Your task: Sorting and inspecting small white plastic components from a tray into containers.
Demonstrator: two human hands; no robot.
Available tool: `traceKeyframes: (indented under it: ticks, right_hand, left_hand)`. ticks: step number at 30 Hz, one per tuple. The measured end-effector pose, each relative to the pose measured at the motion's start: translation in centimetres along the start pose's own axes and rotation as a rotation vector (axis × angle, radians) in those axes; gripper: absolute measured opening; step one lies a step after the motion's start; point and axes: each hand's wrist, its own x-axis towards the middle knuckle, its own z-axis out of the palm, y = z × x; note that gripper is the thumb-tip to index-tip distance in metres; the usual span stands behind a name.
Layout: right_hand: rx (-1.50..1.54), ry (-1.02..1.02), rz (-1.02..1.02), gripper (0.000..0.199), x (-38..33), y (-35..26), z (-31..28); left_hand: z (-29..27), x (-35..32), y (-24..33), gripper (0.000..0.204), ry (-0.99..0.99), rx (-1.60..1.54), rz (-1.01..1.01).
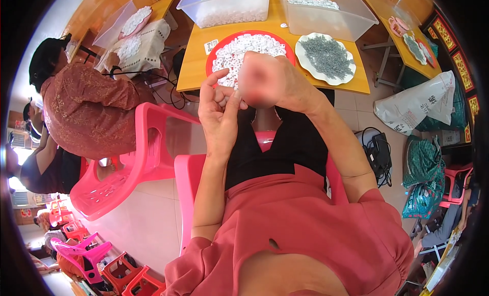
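Note:
My left hand [219, 113] is raised over my lap in front of the table edge, thumb and forefinger closed together at the tips, the other fingers partly curled. A speck of white shows near those fingertips, too small to name. Close against it is my right hand [265, 79], its fingers smeared by a blur, so what it holds is hidden. Just beyond both hands, a round red tray [291, 54] is heaped with small white plastic pieces [254, 45]. Right of it stands a white scalloped plate [304, 66] piled with thin grey metal pins or nails [326, 57].
Two clear plastic bins [229, 13] [331, 23] with more white pieces stand at the table's [196, 67] far side. A pink chair [147, 138] and a seated person [91, 107] are on the left. A white sack [417, 105] and black cables [378, 153] lie right.

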Motion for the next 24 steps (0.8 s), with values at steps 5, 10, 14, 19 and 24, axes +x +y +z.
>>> traceKeyframes:
  ticks: [5,10,14,19,24]
  right_hand:
    - [-0.037,-0.058,0.047,0.026,0.2,0.0,0.0]
    - [0.143,-0.095,0.138,0.021,0.1,1.8,-0.7]
    - [0.172,-0.030,0.225,0.016,0.3,2.9,-2.7]
    - [-0.286,0.264,0.302,0.021,-0.2,9.4,-6.2]
    - [-0.706,0.197,0.389,0.017,-1.5,14.2,-5.8]
  left_hand:
    - [-0.4,0.3,-0.6,0.047,-0.022,0.009,-0.040]
    - [0.2,0.4,-1.4,0.048,-0.026,-0.034,-0.065]
    - [0.6,0.4,-2.3,0.048,0.010,-0.138,-0.089]
    - [0.2,0.5,-3.6,0.048,0.047,-0.203,-0.200]
    - [0.3,0.6,-4.0,0.039,0.084,-0.228,-0.223]
